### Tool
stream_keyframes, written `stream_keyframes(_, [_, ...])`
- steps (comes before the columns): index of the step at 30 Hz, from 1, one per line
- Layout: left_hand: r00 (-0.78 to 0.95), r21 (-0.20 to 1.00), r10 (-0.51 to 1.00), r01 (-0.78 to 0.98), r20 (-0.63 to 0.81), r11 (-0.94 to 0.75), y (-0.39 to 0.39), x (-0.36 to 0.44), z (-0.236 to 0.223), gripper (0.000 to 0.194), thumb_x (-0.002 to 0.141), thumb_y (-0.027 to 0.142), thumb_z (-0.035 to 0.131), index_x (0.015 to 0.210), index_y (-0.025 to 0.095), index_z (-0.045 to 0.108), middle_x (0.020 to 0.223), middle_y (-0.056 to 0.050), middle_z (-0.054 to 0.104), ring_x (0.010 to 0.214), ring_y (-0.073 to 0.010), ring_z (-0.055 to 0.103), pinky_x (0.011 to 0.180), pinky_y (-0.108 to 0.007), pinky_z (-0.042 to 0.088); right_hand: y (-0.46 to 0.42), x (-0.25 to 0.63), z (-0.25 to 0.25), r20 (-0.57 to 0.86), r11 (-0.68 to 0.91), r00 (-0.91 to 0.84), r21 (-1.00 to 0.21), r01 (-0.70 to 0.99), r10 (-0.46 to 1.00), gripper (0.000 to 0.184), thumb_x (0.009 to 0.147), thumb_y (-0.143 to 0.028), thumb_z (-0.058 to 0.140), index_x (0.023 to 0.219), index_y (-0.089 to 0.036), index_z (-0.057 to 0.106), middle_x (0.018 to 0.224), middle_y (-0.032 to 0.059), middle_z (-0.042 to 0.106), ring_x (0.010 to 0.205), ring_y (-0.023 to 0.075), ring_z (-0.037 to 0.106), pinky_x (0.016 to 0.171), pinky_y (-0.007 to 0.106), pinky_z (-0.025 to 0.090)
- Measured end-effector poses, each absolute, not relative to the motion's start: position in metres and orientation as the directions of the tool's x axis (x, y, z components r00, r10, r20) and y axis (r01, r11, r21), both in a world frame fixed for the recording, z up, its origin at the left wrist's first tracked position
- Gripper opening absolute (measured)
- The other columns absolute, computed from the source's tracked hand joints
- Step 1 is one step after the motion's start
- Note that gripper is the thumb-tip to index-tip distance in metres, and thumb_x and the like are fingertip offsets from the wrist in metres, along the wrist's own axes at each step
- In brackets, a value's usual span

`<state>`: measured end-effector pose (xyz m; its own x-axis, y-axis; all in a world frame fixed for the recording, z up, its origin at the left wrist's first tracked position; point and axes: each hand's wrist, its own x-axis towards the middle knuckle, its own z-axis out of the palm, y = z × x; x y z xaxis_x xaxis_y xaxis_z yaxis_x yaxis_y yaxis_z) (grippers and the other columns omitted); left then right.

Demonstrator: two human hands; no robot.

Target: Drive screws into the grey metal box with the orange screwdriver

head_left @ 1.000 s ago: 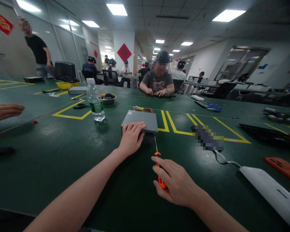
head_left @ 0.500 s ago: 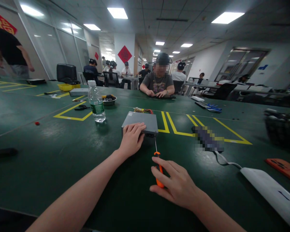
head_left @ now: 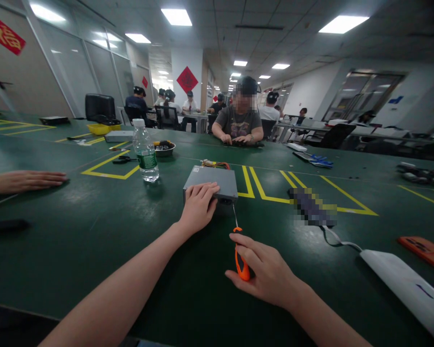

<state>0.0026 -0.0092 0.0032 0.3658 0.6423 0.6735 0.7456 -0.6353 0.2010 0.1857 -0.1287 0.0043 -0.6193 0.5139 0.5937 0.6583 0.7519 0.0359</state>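
Observation:
A grey computer power supply (head_left: 222,179) lies on the green table, with its cable bundle (head_left: 216,164) behind it and the socket side towards me. My left hand (head_left: 199,205) presses on its near left part, fingers along the top and thumb down the front, gripping it. In my right hand (head_left: 265,267) is an orange and black screwdriver (head_left: 242,262), its handle between fingers and thumb. The thin shaft points up and away to the lower right corner of the power supply's front face. Whether the tip sits in a screw is too small to tell.
A water bottle (head_left: 146,156) stands left of the power supply, near a metal bowl (head_left: 164,149). Another person's hand (head_left: 39,180) rests at the left. To the right lie a white power strip (head_left: 401,284) and an orange phone (head_left: 425,253). A person (head_left: 238,123) sits opposite.
The screwdriver handle has turned and tilted slightly right, and my right fingers have shifted around it. My left hand stays on the power supply. Another person's hand has appeared at the left.

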Motion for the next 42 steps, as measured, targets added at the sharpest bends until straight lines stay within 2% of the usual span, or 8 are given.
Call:
stream_keyframes(5, [0.364, 0.203, 0.642, 0.745, 0.674, -0.635, -0.009, 0.003, 0.003, 0.031, 0.086, 0.02, 0.046, 0.116, 0.024, 0.051, 0.126, -0.002, 0.054, 0.116, -0.0217, 0.044, 0.097, -0.041, 0.028, -0.133, 0.187, 0.01, 0.48, 0.76, -0.69, 0.071, 0.646, 0.542, 0.038, 0.089, -0.037, 0.043, 0.119, -0.014, 0.049, 0.119, 0.0196, 0.054, 0.095, 0.0229, 0.061, 0.069, 0.031, 0.053])
stream_keyframes(12, [0.357, 0.213, 0.645, 0.744, 0.675, -0.634, -0.009, 0.003, 0.003, 0.03, 0.086, 0.021, 0.045, 0.116, 0.025, 0.051, 0.126, -0.003, 0.054, 0.116, -0.022, 0.044, 0.097, -0.041, 0.029, -0.13, 0.185, 0.012, 0.612, 0.783, -0.656, 0.095, 0.615, 0.442, 0.039, 0.085, -0.045, 0.052, 0.106, -0.012, 0.057, 0.107, 0.0175, 0.061, 0.081, 0.0203, 0.062, 0.066, 0.032, 0.051])
stream_keyframes(18, [0.359, 0.21, 0.641, 0.741, 0.679, -0.638, -0.01, 0.003, 0.005, 0.03, 0.086, 0.02, 0.046, 0.115, 0.025, 0.052, 0.126, -0.002, 0.054, 0.116, -0.0218, 0.045, 0.097, -0.041, 0.03, -0.133, 0.186, 0.011, 0.491, 0.774, -0.662, -0.042, 0.632, 0.567, 0.042, 0.086, -0.039, 0.047, 0.116, -0.011, 0.048, 0.12, 0.0192, 0.051, 0.102, 0.0245, 0.056, 0.077, 0.036, 0.051])
stream_keyframes(25, [0.356, 0.212, 0.646, 0.745, 0.675, -0.633, -0.01, 0.004, 0.003, 0.031, 0.086, 0.021, 0.046, 0.115, 0.024, 0.052, 0.126, -0.003, 0.054, 0.117, -0.0216, 0.044, 0.097, -0.042, 0.029, -0.13, 0.181, 0.015, 0.477, 0.784, -0.722, 0.104, 0.612, 0.501, 0.036, 0.087, -0.037, 0.046, 0.118, -0.018, 0.051, 0.114, 0.0179, 0.054, 0.095, 0.0251, 0.058, 0.072, 0.039, 0.05])
stream_keyframes(32, [0.364, 0.205, 0.64, 0.742, 0.676, -0.639, -0.01, 0.003, 0.003, 0.029, 0.086, 0.021, 0.045, 0.115, 0.024, 0.052, 0.127, -0.003, 0.054, 0.117, -0.0216, 0.044, 0.096, -0.041, 0.029, -0.131, 0.18, 0.005, 0.571, 0.792, -0.671, 0.059, 0.608, 0.473, 0.025, 0.085, -0.034, 0.05, 0.096, -0.012, 0.055, 0.107, 0.0176, 0.059, 0.09, 0.0222, 0.06, 0.073, 0.034, 0.051])
stream_keyframes(35, [0.366, 0.202, 0.64, 0.742, 0.676, -0.639, -0.01, 0.002, 0.004, 0.03, 0.086, 0.021, 0.046, 0.115, 0.024, 0.052, 0.127, -0.002, 0.054, 0.117, -0.0217, 0.044, 0.097, -0.041, 0.029, -0.132, 0.181, 0.007, 0.518, 0.778, -0.671, 0.019, 0.629, 0.53, 0.032, 0.085, -0.037, 0.049, 0.105, -0.012, 0.053, 0.113, 0.0183, 0.056, 0.097, 0.0238, 0.058, 0.076, 0.036, 0.051])
stream_keyframes(38, [0.361, 0.206, 0.643, 0.745, 0.676, -0.635, -0.009, 0.002, 0.003, 0.03, 0.086, 0.02, 0.046, 0.115, 0.024, 0.052, 0.127, -0.003, 0.054, 0.116, -0.0219, 0.045, 0.096, -0.041, 0.029, -0.132, 0.179, 0.012, 0.449, 0.777, -0.712, 0.061, 0.626, 0.539, 0.037, 0.086, -0.034, 0.048, 0.118, -0.016, 0.049, 0.118, 0.018, 0.053, 0.101, 0.0248, 0.057, 0.077, 0.037, 0.051])
stream_keyframes(42, [0.361, 0.208, 0.641, 0.742, 0.677, -0.637, -0.009, 0.003, 0.003, 0.031, 0.086, 0.02, 0.046, 0.116, 0.025, 0.052, 0.126, -0.003, 0.054, 0.116, -0.0216, 0.044, 0.097, -0.041, 0.029, -0.131, 0.178, 0.015, 0.518, 0.789, -0.716, 0.122, 0.603, 0.468, 0.031, 0.087, -0.034, 0.048, 0.111, -0.016, 0.053, 0.112, 0.0173, 0.058, 0.093, 0.0235, 0.06, 0.072, 0.037, 0.051])
